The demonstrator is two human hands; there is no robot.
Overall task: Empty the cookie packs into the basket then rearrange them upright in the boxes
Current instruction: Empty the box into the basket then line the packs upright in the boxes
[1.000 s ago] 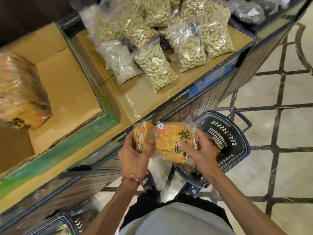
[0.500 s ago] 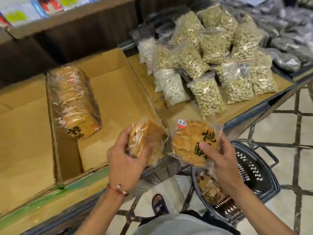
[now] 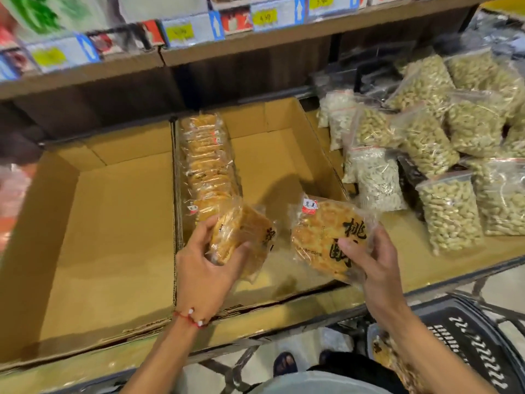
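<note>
- The left hand (image 3: 204,268) grips a clear-wrapped cookie pack (image 3: 244,234), thumb on one side and fingers curled round the other. The pack stands on edge.
- This pack hangs over the front part of the right cardboard box (image 3: 284,155), just beside the near end of a row of cookie packs (image 3: 207,166). Whether it touches the row cannot be told.
- The row stands upright along the box's left wall and runs from the back wall toward the front.
- The right hand (image 3: 372,268) holds a second cookie pack (image 3: 321,237), thumb pressed on the printed face and fingers hidden behind it. The face tilts toward the camera and shows large black characters and a small red-and-white label at its upper corner.
- The second pack sits above the right front corner of the same box, apart from the first pack.
- A left cardboard box (image 3: 113,228) stands touching the right one on the same shelf board.
- A red string bracelet (image 3: 189,318) with white beads circles the left wrist.
- A black plastic basket (image 3: 471,339) stands on the floor at lower right, partly hidden by the right forearm. At least one more cookie pack (image 3: 379,346) lies inside it.
- Zip bags of peanuts (image 3: 450,217) and bags of pale seeds (image 3: 375,177) lie piled to the right of the boxes.
- Yellow price tags (image 3: 264,17) line the upper shelf edge.
</note>
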